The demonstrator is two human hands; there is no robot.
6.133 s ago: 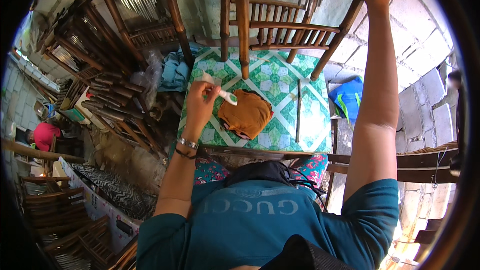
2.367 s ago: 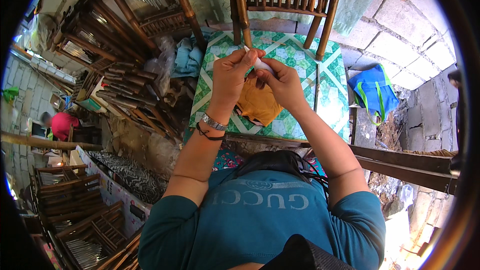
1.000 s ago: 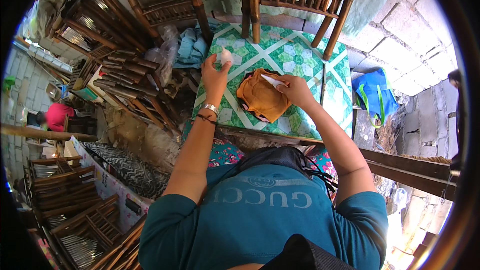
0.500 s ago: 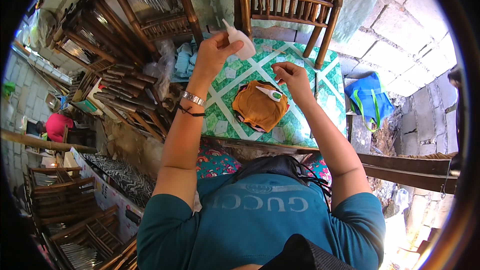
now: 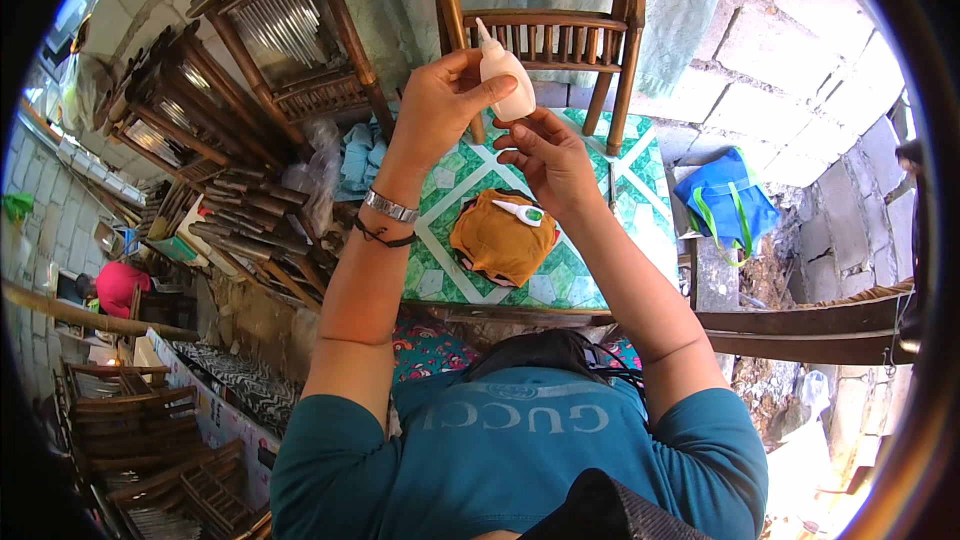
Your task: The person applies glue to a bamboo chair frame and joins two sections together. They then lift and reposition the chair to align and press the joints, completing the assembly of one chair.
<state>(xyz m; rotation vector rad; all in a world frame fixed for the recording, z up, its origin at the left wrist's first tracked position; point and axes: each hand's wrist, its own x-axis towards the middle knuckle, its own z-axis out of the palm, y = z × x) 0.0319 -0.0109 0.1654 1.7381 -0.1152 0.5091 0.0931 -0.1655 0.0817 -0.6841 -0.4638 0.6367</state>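
Note:
My left hand (image 5: 447,105) grips a white squeeze bottle (image 5: 507,85) with a long thin nozzle, which points up and slightly left above the table's far side. At the bottle's lower end are the curled fingers of my right hand (image 5: 548,158), seemingly touching it. Below the hands, a mustard-brown cloth pile (image 5: 503,248) with darker and pink edges underneath lies on the table. A small white object with a tapered tip and a green end (image 5: 521,212) rests on top of the pile.
The table has a green and white patterned cover (image 5: 570,285). A bamboo chair (image 5: 545,40) stands behind it. Stacked bamboo pieces (image 5: 255,225) and light-blue cloth (image 5: 361,160) are at left, and a blue bag with green handles (image 5: 727,202) at right. Another person in pink (image 5: 122,287) is far left.
My left hand has brought the bottle a little to the right. The right hand has moved left and up to the bottle's lower end. The view has shifted slightly.

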